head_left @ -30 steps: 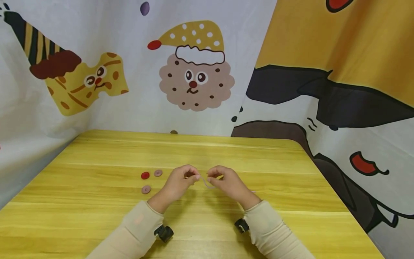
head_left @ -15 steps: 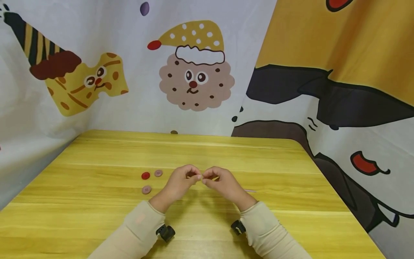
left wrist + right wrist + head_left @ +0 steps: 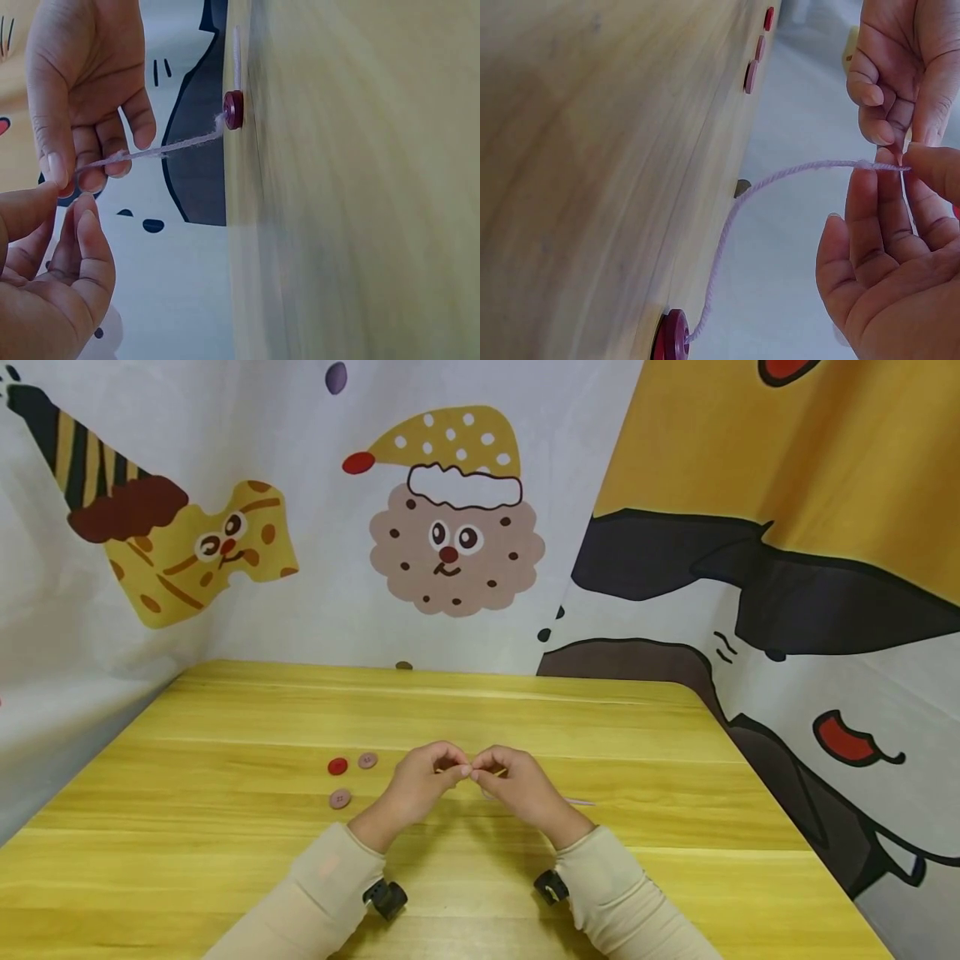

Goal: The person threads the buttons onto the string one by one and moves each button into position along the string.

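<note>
A length of pale purple yarn (image 3: 772, 180) rises from dark red buttons (image 3: 676, 336) on the table to the meeting fingertips of both hands. My right hand (image 3: 517, 785) pinches the yarn close to its end between thumb and fingers. Against it, my left hand (image 3: 416, 783) has thumb and forefinger together at the yarn's tip, and the fingertips partly hide that tip. The yarn passes through the red button (image 3: 234, 110), and its other tail (image 3: 237, 56) lies along the tabletop. In the head view, the right hand hides these buttons.
To the left of the hands on the wooden table (image 3: 225, 860) lie a bright red button (image 3: 337, 766) and two dusty pink buttons, one upper (image 3: 367, 761) and one lower (image 3: 340, 798). A printed cloth (image 3: 300, 635) hangs behind the table.
My right hand has moved left and up to meet the left fingertips. The yarn earlier visible hanging between the hands is now mostly hidden in the head view. The loose buttons stay put.
</note>
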Demonstrator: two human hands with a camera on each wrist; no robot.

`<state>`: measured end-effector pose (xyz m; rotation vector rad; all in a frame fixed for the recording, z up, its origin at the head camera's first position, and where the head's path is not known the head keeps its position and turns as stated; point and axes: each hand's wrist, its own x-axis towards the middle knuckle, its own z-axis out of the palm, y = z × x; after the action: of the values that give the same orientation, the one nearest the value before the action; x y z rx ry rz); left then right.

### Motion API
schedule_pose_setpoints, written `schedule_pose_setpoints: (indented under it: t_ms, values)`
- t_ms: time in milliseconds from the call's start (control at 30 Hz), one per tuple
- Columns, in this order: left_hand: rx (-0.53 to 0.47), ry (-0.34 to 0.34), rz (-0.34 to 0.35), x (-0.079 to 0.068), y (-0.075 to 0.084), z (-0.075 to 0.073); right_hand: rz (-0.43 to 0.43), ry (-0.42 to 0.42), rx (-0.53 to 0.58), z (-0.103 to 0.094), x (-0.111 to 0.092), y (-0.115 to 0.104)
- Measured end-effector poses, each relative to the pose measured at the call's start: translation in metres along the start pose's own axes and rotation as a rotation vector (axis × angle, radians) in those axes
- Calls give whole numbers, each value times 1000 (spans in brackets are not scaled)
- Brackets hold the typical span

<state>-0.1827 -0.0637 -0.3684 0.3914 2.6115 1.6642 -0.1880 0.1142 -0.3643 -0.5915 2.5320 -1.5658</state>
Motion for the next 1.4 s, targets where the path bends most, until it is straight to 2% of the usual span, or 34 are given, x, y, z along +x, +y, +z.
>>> schedule_pose_setpoints:
  t_ms: [367, 600, 800, 1033, 1167, 1400]
  values:
    - [-20, 3, 19, -2, -3, -10, 13, 5, -62, -1, -1, 1]
    - [-22, 34, -10, -2, -5, -24, 16, 0, -56, -2, -1, 4]
    - [19, 63, -41, -1, -10, -37, 21, 4, -71, -2, -2, 3]
    - [-82, 53, -43, -4, -21, -57, 32, 5, -75, -3, -3, 4]
    - [-23, 73, -46, -5, -28, -68, 30, 10, -67, -4, -3, 6]
    - [40, 106, -98, -8, -36, -83, 31, 10, -60, -5, -3, 8]
